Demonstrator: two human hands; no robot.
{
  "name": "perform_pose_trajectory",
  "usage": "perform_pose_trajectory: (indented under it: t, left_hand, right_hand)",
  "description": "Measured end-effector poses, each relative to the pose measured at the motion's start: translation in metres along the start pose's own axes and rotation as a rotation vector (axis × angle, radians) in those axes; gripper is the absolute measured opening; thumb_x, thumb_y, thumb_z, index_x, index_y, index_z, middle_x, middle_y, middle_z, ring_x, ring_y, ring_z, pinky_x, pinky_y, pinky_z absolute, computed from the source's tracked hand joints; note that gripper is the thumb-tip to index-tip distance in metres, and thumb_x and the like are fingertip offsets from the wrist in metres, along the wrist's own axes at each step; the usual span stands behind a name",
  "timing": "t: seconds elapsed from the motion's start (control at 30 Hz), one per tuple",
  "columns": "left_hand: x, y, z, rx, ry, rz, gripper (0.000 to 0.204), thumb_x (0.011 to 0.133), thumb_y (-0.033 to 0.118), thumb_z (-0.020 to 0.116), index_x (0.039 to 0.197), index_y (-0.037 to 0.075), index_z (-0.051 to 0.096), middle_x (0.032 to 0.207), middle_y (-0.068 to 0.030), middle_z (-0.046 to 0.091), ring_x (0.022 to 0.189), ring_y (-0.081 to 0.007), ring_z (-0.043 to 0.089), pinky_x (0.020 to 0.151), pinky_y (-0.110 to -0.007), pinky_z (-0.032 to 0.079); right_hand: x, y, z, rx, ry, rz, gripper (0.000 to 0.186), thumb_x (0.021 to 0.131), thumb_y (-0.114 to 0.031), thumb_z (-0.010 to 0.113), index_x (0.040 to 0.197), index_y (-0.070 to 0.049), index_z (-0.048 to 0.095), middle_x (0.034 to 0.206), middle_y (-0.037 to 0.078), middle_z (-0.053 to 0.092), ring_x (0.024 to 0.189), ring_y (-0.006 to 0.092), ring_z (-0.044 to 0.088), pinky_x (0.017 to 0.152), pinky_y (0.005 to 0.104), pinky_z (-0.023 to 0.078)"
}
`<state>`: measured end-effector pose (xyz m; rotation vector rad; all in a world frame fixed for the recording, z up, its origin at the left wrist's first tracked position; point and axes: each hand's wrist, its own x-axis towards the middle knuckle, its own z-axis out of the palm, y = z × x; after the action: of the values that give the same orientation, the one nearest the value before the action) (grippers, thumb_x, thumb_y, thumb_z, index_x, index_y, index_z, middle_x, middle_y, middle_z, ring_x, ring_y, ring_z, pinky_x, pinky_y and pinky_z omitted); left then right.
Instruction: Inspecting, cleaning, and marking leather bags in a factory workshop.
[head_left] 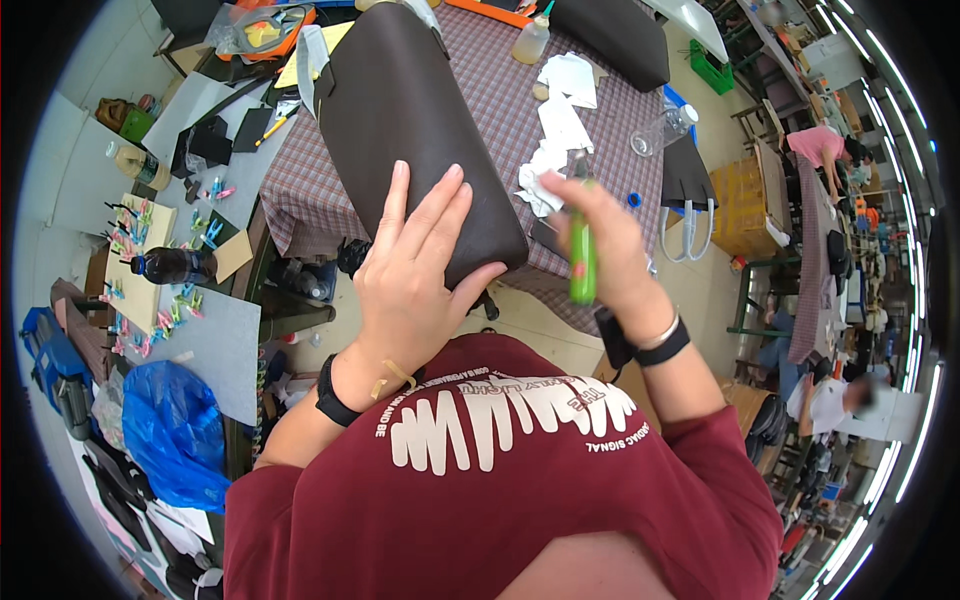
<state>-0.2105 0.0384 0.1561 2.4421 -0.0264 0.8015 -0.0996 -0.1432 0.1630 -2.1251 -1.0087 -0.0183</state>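
A dark brown leather-like bag (405, 110) lies lengthwise on the checked tablecloth, its near end over the table edge. My left hand (405, 265) rests flat on that near end, fingers stretched forward and thumb out along the edge. Just right of the bag, my right hand (615, 240) is closed around a green-handled tool (583, 260). A dark, narrow part sticks out past the fingers at its far end; its kind is not clear. Crumpled white paper (540, 185) lies beyond this hand.
A small squeeze bottle (531, 40) and another dark bag (610, 35) stand farther back. To the right lies a clear bottle (665, 132). On the left, a side table carries a dark drink bottle (175, 267) and several coloured clips (140, 225). People work at the far right.
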Motion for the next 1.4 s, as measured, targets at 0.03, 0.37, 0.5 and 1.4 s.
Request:
perform_pose_trajectory:
  t: [0.03, 0.37, 0.5, 1.4]
  left_hand:
    - [0.002, 0.0, 0.0, -0.008, 0.005, 0.006, 0.064, 0.059, 0.015, 0.078, 0.118, 0.003, 0.055, 0.126, -0.0086, 0.053, 0.123, -0.0386, 0.041, 0.091, -0.039, 0.044]
    - [0.004, -0.003, -0.002, -0.039, -0.012, -0.022, 0.063, 0.059, 0.013, 0.079, 0.118, 0.004, 0.056, 0.125, -0.0083, 0.054, 0.124, -0.0382, 0.04, 0.095, -0.04, 0.043]
    - [0.0, -0.008, 0.002, 0.021, -0.025, -0.01, 0.063, 0.06, 0.011, 0.078, 0.118, 0.005, 0.056, 0.126, -0.0082, 0.053, 0.124, -0.0377, 0.041, 0.095, -0.04, 0.043]
    - [-0.004, -0.005, -0.005, 0.013, -0.021, -0.044, 0.071, 0.058, 0.016, 0.081, 0.123, 0.007, 0.052, 0.131, -0.0078, 0.048, 0.127, -0.0383, 0.037, 0.096, -0.04, 0.043]
  right_hand:
    - [0.007, 0.004, 0.0, -0.134, 0.187, -0.298, 0.035, 0.074, -0.002, 0.062, 0.108, -0.009, 0.057, 0.1, 0.01, 0.064, 0.086, 0.0252, 0.064, 0.082, 0.0377, 0.05]
    - [0.006, -0.01, 0.028, 0.154, 0.245, -0.483, 0.037, 0.072, 0.0, 0.062, 0.106, -0.011, 0.057, 0.108, 0.013, 0.062, 0.095, 0.0285, 0.063, 0.092, 0.0396, 0.045]
    - [0.019, -0.022, 0.046, 0.126, 0.182, -0.24, 0.058, 0.07, -0.023, 0.074, 0.118, -0.008, 0.045, 0.115, 0.015, 0.056, 0.108, 0.0338, 0.054, 0.094, 0.0434, 0.041]
    - [-0.022, -0.039, 0.036, 0.389, 0.303, -0.262, 0.03, 0.067, -0.003, 0.069, 0.095, -0.004, 0.059, 0.07, 0.007, 0.057, 0.058, 0.018, 0.056, 0.052, 0.0277, 0.044]
